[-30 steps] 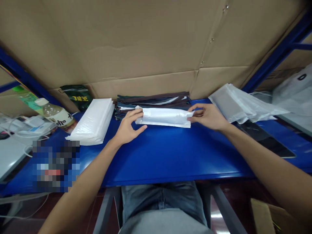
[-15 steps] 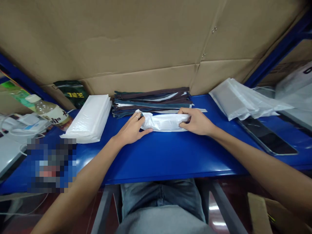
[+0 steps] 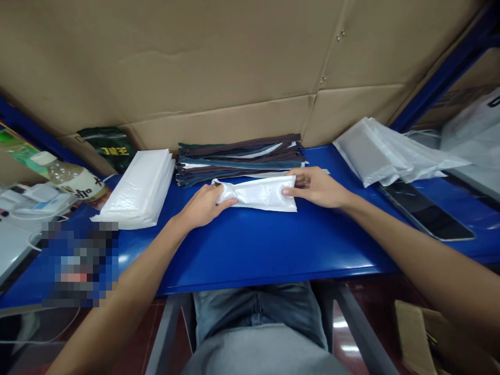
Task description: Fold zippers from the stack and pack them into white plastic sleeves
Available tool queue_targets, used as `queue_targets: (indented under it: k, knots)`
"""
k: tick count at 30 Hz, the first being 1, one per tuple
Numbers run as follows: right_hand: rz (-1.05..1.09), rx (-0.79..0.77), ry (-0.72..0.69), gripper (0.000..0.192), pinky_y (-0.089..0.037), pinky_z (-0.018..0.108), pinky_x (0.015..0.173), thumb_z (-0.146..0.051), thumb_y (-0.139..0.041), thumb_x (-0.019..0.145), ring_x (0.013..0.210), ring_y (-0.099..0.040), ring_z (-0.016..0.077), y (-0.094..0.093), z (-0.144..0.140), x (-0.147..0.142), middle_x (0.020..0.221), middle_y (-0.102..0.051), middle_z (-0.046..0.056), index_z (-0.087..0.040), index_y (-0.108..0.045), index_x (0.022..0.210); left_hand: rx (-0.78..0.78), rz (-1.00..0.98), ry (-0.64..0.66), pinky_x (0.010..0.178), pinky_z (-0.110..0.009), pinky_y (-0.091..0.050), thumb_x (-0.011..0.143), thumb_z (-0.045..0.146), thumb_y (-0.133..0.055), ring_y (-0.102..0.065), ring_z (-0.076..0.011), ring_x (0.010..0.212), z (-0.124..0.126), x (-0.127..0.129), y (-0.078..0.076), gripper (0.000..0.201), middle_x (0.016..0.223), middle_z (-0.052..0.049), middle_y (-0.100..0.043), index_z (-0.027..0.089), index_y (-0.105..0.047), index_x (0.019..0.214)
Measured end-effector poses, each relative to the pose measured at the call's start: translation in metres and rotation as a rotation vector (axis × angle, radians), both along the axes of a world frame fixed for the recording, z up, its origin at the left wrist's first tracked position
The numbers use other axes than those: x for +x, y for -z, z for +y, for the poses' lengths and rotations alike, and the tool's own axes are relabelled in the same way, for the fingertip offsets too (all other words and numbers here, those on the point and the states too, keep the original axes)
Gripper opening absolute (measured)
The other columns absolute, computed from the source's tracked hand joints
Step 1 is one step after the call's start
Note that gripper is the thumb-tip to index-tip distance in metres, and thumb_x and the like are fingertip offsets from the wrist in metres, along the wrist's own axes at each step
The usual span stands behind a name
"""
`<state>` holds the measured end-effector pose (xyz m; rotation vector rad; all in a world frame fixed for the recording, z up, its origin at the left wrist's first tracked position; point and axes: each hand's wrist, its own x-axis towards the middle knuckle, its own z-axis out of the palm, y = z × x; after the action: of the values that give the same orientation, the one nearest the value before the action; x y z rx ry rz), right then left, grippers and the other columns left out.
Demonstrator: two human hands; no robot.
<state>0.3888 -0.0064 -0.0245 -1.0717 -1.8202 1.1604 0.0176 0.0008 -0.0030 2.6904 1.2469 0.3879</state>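
1 long white plastic packet [image 3: 260, 192] lies on the blue metal table [image 3: 253, 245], pinched at its ends by 2 hands: left hand [image 3: 201, 205] grips the crumpled left end, right hand [image 3: 318, 186] clasps the right end. Behind: 1 stack of dark cloth strips [image 3: 240, 156], 1 pile of white bags [image 3: 138, 190], 1 labelled bottle [image 3: 72, 179], writing unreadable.
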Motion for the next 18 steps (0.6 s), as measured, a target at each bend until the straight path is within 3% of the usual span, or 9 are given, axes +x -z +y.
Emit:
queue_targets:
  k: [8, 14, 18]
  knots:
    - [0.012, -0.073, 0.214, 0.058, -0.066, 0.042, 0.072, -0.061, -0.106, 0.060, 0.079, -0.075, 0.0263, -0.010, 0.008, 0.020, 0.081, -0.077, 0.005, -0.024, -0.074, 0.091, -0.186, -0.276, 0.056, 0.068, -0.032, -0.042, 0.112, 0.075, -0.039, -0.055, -0.0192, 0.071, 0.000, 0.000, -0.005, 0.063, 0.077, -0.002, -0.061, 0.022, -0.058, 0.085]
    - [0.060, -0.090, 0.343, 0.058, -0.063, 0.043, 0.068, -0.053, -0.107, 0.060, 0.082, -0.075, 0.0284, -0.021, 0.007, 0.036, 0.088, -0.079, 0.009, -0.023, -0.079, 0.102, -0.195, -0.252, 0.008, 0.063, -0.031, -0.033, 0.114, 0.068, -0.042, -0.043, -0.0155, 0.065, 0.003, -0.006, -0.008, 0.058, 0.070, 0.002, -0.049, 0.023, -0.048, 0.079]
    - [0.057, -0.064, 0.447, 0.052, -0.056, 0.041, 0.068, -0.043, -0.104, 0.062, 0.081, -0.071, 0.0263, -0.020, 0.012, 0.045, 0.090, -0.078, 0.010, -0.021, -0.080, 0.102, -0.147, -0.213, 0.011, 0.064, -0.032, -0.032, 0.115, 0.062, -0.044, -0.047, -0.0158, 0.064, 0.004, -0.013, -0.011, 0.053, 0.070, 0.002, -0.050, 0.023, -0.046, 0.079]
